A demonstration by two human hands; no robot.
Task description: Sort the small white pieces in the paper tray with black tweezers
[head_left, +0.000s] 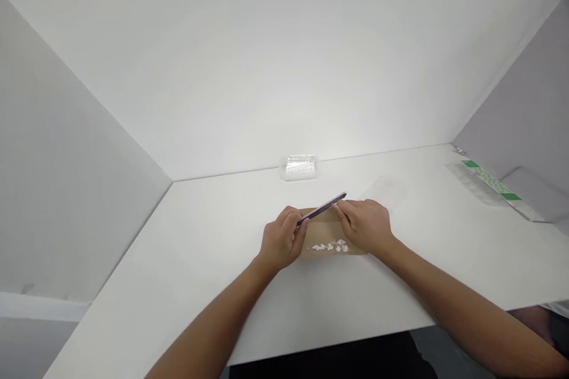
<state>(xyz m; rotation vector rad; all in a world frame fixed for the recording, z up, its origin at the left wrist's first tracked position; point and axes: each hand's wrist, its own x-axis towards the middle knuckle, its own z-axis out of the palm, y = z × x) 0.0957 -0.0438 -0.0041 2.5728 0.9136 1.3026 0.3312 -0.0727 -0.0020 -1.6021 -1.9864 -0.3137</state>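
Note:
A thin, dark, flat strip (320,209) with a paler edge slants up to the right between my hands, seen nearly edge-on. My left hand (281,238) is closed around its lower left end. At the upper right end, the fingers of my right hand (363,224) are bent and pinched against it; whether they hold a small piece as well is hidden. Under both hands lies a brown sheet of paper or card (320,230). Several small crumpled white bits (340,246) are scattered in a row along its near part.
A clear plastic tray (299,167) stands by the back wall. Beyond my right hand lies a clear plastic sheet or bag (386,188). Farther right are a clear bag with a green header (491,180) and a bent metal frame (527,213) near the side wall.

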